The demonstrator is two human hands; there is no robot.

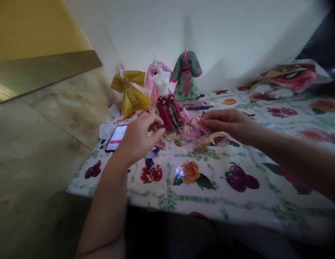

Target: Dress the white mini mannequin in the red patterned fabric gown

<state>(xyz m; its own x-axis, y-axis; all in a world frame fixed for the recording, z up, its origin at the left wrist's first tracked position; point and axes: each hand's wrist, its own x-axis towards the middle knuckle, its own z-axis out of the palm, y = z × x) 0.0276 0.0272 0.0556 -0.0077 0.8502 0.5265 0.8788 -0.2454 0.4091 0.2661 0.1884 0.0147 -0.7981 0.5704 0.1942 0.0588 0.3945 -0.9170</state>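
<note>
My left hand (142, 136) is raised in front of the dolls, its thumb and fingers curled near each other; whether anything is between them is too small to tell. My right hand (228, 124) pinches at a tangle of pink and orange ribbons (193, 127); the held piece is hard to make out. Between the hands stands a white headless doll form (162, 82) in dark red trousers (167, 113). Beneath the ribbons lies a small heap of gold beads or chain (201, 147). Purple scraps (150, 162) lie near my left wrist.
A phone (116, 138) lies beyond my left wrist. Small dresses on stands, yellow (132, 93), pink (151, 80) and green (186, 77), stand by the wall. A plastic bag of fabric (297, 79) sits at the back right. The flowered tablecloth (189, 196) has its front edge below.
</note>
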